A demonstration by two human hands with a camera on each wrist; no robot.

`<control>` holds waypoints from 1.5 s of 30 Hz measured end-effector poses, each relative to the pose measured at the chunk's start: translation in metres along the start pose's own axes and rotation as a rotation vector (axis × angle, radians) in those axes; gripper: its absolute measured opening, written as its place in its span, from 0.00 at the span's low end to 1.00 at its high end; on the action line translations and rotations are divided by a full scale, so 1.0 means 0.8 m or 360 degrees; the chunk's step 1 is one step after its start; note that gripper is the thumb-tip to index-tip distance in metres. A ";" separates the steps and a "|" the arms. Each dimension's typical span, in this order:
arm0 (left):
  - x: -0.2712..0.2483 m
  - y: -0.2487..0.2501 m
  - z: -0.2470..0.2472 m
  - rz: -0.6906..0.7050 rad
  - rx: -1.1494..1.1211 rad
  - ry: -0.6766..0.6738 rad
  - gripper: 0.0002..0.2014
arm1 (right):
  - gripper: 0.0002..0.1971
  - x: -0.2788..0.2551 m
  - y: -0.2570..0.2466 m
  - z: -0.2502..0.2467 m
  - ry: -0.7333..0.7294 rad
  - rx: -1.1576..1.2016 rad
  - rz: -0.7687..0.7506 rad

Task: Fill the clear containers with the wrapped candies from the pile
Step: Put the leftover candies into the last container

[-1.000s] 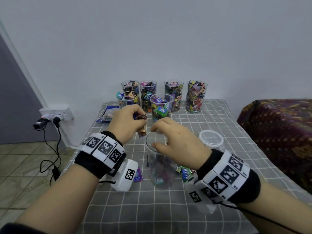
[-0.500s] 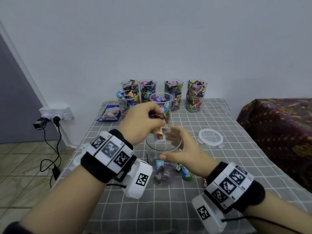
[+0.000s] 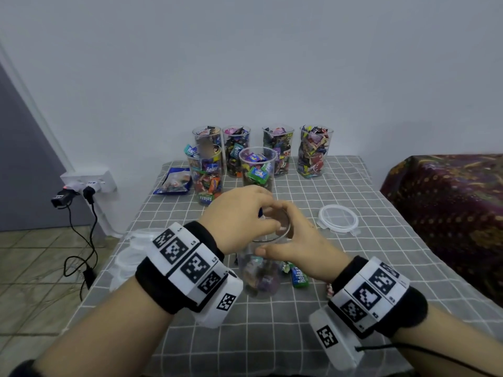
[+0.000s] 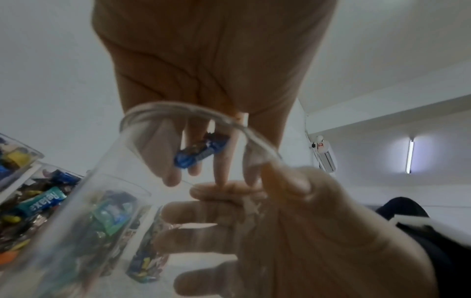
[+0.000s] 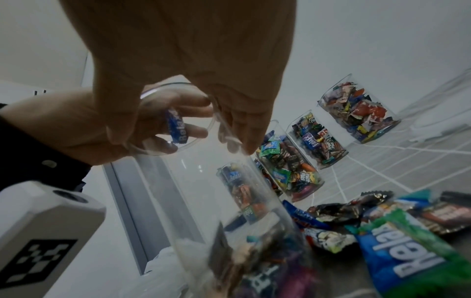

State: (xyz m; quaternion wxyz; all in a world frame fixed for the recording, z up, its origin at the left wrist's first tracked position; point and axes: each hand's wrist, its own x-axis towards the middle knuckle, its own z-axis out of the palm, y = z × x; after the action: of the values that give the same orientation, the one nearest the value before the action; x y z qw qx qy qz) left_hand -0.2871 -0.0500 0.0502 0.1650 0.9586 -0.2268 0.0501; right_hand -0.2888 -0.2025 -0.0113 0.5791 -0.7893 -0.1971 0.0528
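Now left hand (image 3: 239, 213) lower over container (image 3: 261, 270), blue candy (image 4: 201, 154) pinched

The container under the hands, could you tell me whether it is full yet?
Not full: the container holds candies only near its bottom.

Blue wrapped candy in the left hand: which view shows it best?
The left wrist view: the blue wrapped candy sits centred, pinched in the left hand over the clear container rim. The right wrist view shows it smaller, through the container mouth. In the head view only a blue sliver peeks out.
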 end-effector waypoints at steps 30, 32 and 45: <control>-0.023 -0.115 0.083 -0.0330 0.0840 -0.0920 0.51 | 0.55 0.001 0.052 -0.077 -0.0843 -0.1962 0.0697; -0.016 -0.115 0.084 -0.0323 0.0828 -0.0940 0.52 | 0.53 0.010 0.057 -0.069 -0.0835 -0.1946 0.0620; 0.037 -0.099 0.109 -0.0015 0.0289 -0.0882 0.47 | 0.52 0.070 0.063 -0.003 -0.1012 -0.2004 0.0273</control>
State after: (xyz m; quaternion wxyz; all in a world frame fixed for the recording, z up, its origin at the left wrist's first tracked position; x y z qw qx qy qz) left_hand -0.2231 -0.0249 -0.0500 0.0104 0.9476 -0.2534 -0.1941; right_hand -0.2242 -0.1967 -0.0497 -0.0790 -0.9330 -0.2869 0.2021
